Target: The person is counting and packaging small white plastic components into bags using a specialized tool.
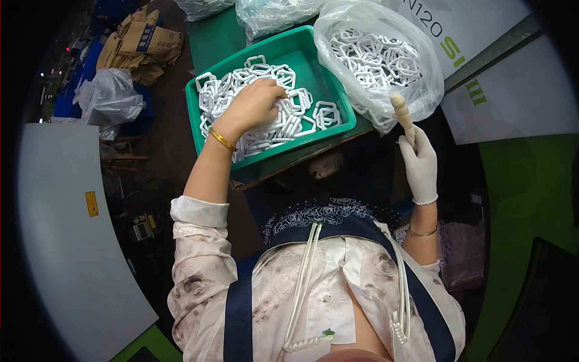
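White plastic links (217,93), shaped like angular open loops, lie heaped in a green tray (253,158). My bare left hand (250,108) is over the heap with its fingers bent among the links. Thumb and fingertips look apart, and no link is plainly gripped. Right of the tray, my right hand (420,160) is raised in a white glove. Its forefinger points up and seems covered by a ridged beige finger cot (400,108). The other fingers of that hand are mostly hidden. Just beyond it, a clear plastic bag (428,99) contains more white links (377,57).
The tray rests on a green-topped table (205,30). More filled plastic bags (271,15) lie behind it. White and green panels (512,84) stand at the right, a pale panel (78,229) at the left. Brown paper sacks (145,42) are at the far left.
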The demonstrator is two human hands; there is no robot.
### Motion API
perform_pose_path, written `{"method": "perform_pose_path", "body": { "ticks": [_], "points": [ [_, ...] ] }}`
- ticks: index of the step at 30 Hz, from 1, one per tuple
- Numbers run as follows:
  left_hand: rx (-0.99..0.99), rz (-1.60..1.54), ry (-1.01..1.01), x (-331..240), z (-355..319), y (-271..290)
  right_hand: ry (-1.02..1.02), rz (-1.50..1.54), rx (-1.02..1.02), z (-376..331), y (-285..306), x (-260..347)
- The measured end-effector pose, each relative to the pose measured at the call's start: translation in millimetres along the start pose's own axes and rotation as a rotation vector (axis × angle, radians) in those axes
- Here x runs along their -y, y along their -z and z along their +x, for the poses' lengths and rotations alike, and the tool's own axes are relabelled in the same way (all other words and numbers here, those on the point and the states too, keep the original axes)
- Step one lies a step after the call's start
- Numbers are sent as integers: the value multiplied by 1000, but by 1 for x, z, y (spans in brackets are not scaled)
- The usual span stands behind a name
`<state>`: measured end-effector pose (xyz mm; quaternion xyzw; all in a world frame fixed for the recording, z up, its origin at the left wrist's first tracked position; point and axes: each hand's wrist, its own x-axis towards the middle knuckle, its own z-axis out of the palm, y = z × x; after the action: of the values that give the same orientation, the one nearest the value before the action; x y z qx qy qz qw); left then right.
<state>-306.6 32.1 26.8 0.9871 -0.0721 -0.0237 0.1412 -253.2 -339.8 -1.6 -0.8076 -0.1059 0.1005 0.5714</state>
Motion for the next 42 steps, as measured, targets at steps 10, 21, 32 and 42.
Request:
{"method": "perform_pose_path", "body": {
  "ticks": [10,21,32,42],
  "points": [
    [-224,-499,311,6,-24,9,-18,29,31,-2,-5,10],
    [-731,-1365,348,-56,-13,-13,80,189,196,-6,-53,43],
    [-696,-1552,319,-118,-2,-49,204,246,225,6,-98,77],
    [-543,-1998,197,-110,-15,-34,20,454,424,35,-107,69]
  ]
}}
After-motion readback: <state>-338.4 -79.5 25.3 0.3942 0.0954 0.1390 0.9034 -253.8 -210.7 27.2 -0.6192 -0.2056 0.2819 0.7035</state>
